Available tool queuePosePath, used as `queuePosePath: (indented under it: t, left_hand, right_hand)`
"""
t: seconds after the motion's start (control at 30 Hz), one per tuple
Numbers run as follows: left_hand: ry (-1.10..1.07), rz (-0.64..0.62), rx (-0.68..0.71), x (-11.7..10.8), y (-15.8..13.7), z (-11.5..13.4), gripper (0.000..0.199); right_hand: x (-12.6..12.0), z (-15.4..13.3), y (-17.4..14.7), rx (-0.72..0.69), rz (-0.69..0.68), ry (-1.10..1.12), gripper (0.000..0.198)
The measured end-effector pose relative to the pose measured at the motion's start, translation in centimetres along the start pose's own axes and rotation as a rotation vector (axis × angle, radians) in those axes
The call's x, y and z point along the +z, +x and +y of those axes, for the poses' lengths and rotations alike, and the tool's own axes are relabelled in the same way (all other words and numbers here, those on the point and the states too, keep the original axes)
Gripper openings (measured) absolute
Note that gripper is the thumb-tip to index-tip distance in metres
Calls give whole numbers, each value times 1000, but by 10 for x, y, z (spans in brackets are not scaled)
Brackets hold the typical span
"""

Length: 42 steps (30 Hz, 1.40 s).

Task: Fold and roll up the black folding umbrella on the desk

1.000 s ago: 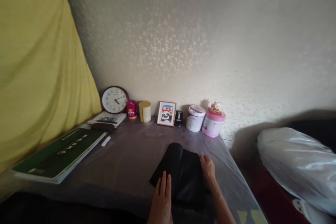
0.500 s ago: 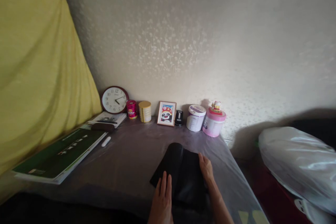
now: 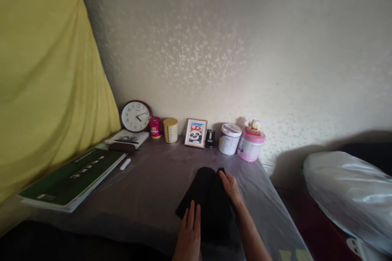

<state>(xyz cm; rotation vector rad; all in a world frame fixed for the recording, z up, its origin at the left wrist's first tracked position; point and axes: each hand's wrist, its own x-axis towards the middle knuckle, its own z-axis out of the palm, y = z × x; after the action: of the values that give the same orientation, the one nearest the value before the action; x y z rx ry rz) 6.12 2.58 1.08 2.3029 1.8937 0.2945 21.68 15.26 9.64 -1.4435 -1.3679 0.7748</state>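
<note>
A soft black piece that looks like folded cloth lies on the grey-covered table, with a rounded fold along its middle. My left hand rests on its near left part, fingers stretched out and flat. At its far right edge, my right hand pinches the material between thumb and fingers and holds that edge raised and turned inward. The near end of the cloth is dark and hard to make out.
Along the wall stand a clock, a red tin, a yellow tin, a panda picture frame and two tubs, one a white tub. A green book lies left. A plastic-covered bundle sits beyond the table's right edge.
My right hand has moved left with the cloth's right edge, so the right part now looks narrower and folded inward. My left hand has stayed in place on the cloth.
</note>
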Motion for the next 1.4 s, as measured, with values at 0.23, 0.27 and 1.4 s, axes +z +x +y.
queuePosePath:
  t: [0.23,0.27,1.4]
  left_hand:
    - [-127,-16,-68,-6,-2,-2,101]
    - [-135,-35,-79,-9,-2,-2,101]
    - [4,210,139,-6,-5,-15,90]
  right_hand:
    - [41,0,12,16,-21,37,34]
    - [45,1,13,26,-29,37,32]
    - [62,-10,-38,-575,-466,-484,26]
